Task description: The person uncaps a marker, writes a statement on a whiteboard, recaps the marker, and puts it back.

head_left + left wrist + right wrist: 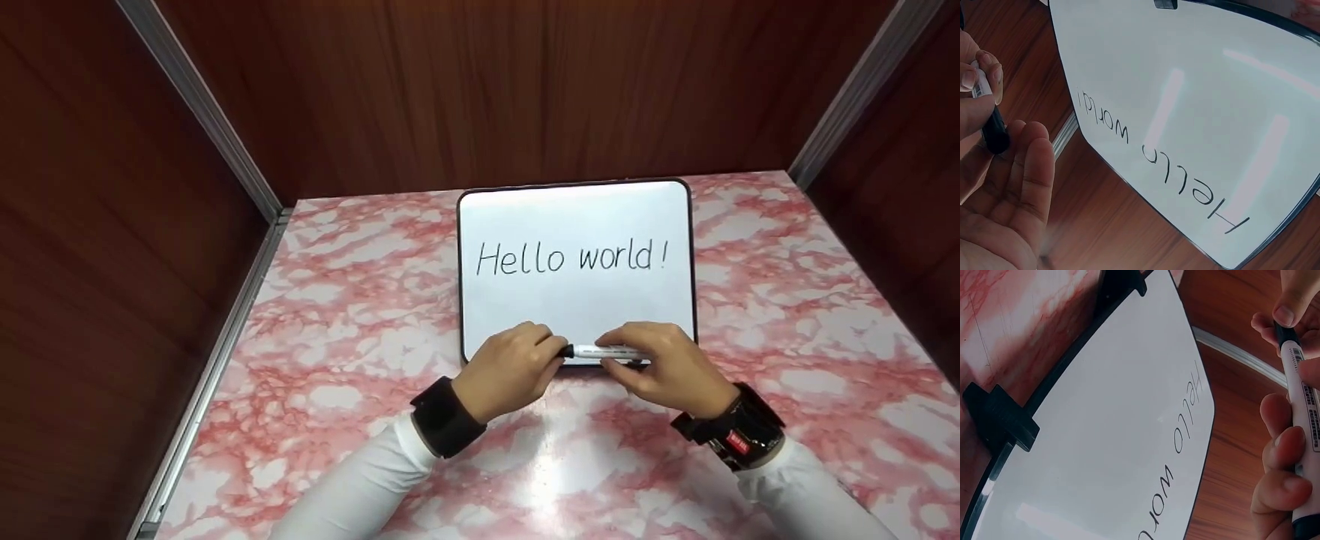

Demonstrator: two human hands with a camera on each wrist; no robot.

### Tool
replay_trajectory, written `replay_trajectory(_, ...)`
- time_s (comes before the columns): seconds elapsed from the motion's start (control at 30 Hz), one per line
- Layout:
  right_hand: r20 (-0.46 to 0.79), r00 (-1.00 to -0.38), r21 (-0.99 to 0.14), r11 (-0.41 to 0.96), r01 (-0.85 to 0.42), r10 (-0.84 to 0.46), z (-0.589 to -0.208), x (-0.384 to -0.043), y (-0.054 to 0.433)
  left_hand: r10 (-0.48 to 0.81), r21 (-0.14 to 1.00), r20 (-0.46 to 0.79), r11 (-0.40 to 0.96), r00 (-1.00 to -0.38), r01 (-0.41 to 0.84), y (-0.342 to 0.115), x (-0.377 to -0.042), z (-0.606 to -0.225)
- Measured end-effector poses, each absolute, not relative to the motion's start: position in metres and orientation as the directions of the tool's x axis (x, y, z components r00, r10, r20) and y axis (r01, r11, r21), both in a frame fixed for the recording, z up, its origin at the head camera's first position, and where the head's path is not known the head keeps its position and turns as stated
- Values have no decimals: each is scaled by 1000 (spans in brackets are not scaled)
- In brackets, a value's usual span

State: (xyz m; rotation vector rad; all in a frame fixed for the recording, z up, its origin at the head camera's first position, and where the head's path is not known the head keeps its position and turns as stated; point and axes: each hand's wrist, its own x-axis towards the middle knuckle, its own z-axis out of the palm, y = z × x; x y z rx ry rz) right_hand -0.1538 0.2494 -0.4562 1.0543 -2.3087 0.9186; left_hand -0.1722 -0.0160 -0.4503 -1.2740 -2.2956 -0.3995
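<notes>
A white marker (pixel 591 351) with a black cap (pixel 997 136) is held crosswise between both hands, in front of the whiteboard's lower edge. My right hand (pixel 664 364) grips the white barrel (pixel 1304 402), fingers curled along it in the right wrist view. At the other end, my left hand (pixel 514 366) pinches the black cap between thumb and finger. The cap is against the barrel. Behind the hands, the whiteboard (pixel 574 217) has a dark frame and "Hello world!" (pixel 574 257) written across it in black; the hands hide parts of its bottom edge.
Black clip-like pieces (pixel 1002 417) sit on the board's lower frame. Below is a red-and-white marbled tabletop (pixel 360 300). Brown wood-grain panels (pixel 480 97) with metal corner strips (pixel 202 105) enclose the back and sides.
</notes>
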Motion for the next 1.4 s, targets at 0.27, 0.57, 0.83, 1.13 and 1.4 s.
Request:
replay_trajectory(0.27,633,-586,-350,488,-800,-506,-456,-154,247,745,-13,535,479,-399,878,-16,-173,-451)
replay_trajectory(0.57,652,-506,-312,408,-858,-565,-453,-154,244,755,-98,605,385,-252,918,-20,-179,-453)
replay_trajectory(0.83,633,-498,-330,376,-866,-593,-454,-154,245,751,-186,636,372,-177,909,-19,-178,-456)
replay_trajectory(1.13,591,-553,-346,435,-831,-587,-455,-152,246,750,-145,620,398,-230,906,-17,-178,-458)
replay_trajectory(1.4,579,-555,-217,544,-811,-597,-456,-152,244,771,-92,555,430,-312,898,-18,-181,-459)
